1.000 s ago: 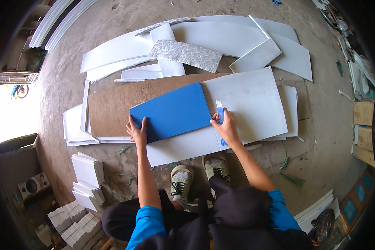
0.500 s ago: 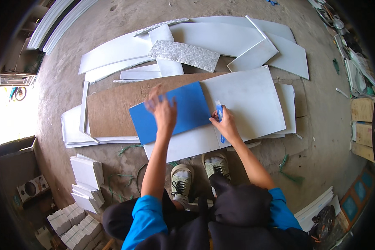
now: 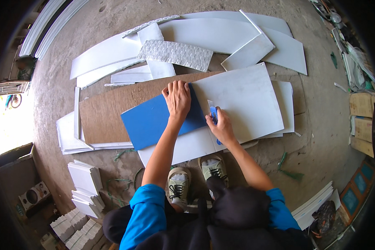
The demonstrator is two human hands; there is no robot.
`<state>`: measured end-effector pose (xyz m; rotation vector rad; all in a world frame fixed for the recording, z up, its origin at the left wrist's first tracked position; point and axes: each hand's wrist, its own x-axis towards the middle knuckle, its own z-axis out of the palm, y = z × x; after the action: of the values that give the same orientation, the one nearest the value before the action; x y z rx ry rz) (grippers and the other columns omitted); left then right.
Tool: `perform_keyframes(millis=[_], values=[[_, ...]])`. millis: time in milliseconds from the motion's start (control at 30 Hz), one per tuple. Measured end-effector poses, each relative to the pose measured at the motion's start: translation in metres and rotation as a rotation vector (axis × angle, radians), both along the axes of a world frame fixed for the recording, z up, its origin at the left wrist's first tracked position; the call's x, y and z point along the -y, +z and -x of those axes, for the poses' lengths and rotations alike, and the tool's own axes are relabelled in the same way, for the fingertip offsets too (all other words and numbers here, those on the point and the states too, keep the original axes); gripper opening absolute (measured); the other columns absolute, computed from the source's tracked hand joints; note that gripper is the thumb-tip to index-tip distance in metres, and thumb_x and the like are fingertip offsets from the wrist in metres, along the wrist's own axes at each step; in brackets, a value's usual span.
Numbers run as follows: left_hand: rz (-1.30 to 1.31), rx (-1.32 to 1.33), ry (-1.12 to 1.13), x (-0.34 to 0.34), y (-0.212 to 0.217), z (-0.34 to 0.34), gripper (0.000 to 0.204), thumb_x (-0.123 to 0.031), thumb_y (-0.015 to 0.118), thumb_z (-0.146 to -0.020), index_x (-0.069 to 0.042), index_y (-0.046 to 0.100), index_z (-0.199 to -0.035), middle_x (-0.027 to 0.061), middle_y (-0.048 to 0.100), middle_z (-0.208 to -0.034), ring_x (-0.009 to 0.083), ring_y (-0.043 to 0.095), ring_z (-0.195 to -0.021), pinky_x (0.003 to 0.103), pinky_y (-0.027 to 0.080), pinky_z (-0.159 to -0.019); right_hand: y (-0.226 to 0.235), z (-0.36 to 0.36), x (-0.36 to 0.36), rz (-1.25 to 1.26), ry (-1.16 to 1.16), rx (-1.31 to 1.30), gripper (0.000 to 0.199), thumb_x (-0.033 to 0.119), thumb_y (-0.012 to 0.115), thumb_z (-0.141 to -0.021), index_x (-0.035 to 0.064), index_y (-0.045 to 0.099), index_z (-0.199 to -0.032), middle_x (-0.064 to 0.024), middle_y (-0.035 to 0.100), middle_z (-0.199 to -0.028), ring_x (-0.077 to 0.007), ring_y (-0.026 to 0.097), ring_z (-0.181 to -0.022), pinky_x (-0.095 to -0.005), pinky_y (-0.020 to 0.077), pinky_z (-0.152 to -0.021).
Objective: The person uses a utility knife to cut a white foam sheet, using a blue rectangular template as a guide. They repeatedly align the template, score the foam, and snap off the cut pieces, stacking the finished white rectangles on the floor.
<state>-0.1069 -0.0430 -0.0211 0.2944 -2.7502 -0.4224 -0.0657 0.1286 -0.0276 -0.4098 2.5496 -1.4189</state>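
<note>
Your left hand lies flat, fingers spread and palm down, on the upper right corner of the blue panel; it presses on the panel and grips nothing. The blue panel rests tilted across a long brown board and overlaps the left edge of a large white sheet, so its right edge serves as a straight line on that sheet.

Your right hand is curled closed around a blue-handled cutter, with the blade end pointing up and away from you, touching the white sheet just beside the blue panel's right edge. Your two hands sit close together, left a little higher than right.

The brown board and the white sheet lie on the concrete floor, and more white sheets peek out beneath them on the right and along the near edge. Beyond the board are further white strips and offcuts, among them a grey patterned piece lying slantwise.

Your two shoes stand at the near edge of the white sheet, directly below your hands. Stacks of small white pieces sit on the floor to your left, well apart from where you are working.
</note>
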Motion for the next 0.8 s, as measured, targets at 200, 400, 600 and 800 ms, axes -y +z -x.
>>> perform_keyframes(millis=[200,400,600,800], values=[[-0.01,-0.024,0.035,0.004,-0.003,-0.001,0.019,-0.021,0.041,-0.089,-0.007,0.053,-0.086,0.0077,0.054,-0.083,0.0245,0.049,-0.086,0.039,0.033,-0.08,0.003,0.021,0.002,-0.02,0.032,0.041,0.02,0.018,0.044,-0.089,-0.0016,0.043,-0.091,-0.0168,0.054,-0.059,-0.0359,0.055,-0.058,-0.0417,0.0442,-0.053],[-0.004,0.006,0.061,0.005,-0.007,-0.001,0.02,-0.02,0.04,-0.09,-0.006,0.054,-0.088,0.0083,0.055,-0.086,0.0251,0.049,-0.088,0.039,0.033,-0.081,0.041,0.054,0.04,-0.497,0.153,-0.211,0.022,0.02,0.04,-0.091,-0.0011,0.041,-0.097,-0.0166,0.057,-0.053,-0.0336,0.059,-0.05,-0.0411,0.047,-0.043],[0.032,-0.037,0.075,0.005,-0.012,0.002,0.018,-0.021,0.044,-0.088,-0.007,0.053,-0.081,0.0078,0.055,-0.081,0.0249,0.05,-0.084,0.039,0.034,-0.078,0.03,0.059,0.067,-0.64,0.204,-0.305,0.028,0.017,0.041,-0.088,-0.004,0.048,-0.104,-0.015,0.061,-0.059,-0.0273,0.064,-0.057,-0.0354,0.0503,-0.05],[0.014,-0.053,0.068,0.007,-0.012,0.0,0.017,-0.02,0.045,-0.087,-0.007,0.053,-0.081,0.0078,0.055,-0.081,0.0247,0.05,-0.084,0.039,0.034,-0.077,0.026,0.06,0.075,-0.607,0.194,-0.258,0.022,0.009,0.045,-0.081,-0.004,0.049,-0.098,-0.0172,0.062,-0.064,-0.0293,0.064,-0.062,-0.0385,0.0516,-0.056]])
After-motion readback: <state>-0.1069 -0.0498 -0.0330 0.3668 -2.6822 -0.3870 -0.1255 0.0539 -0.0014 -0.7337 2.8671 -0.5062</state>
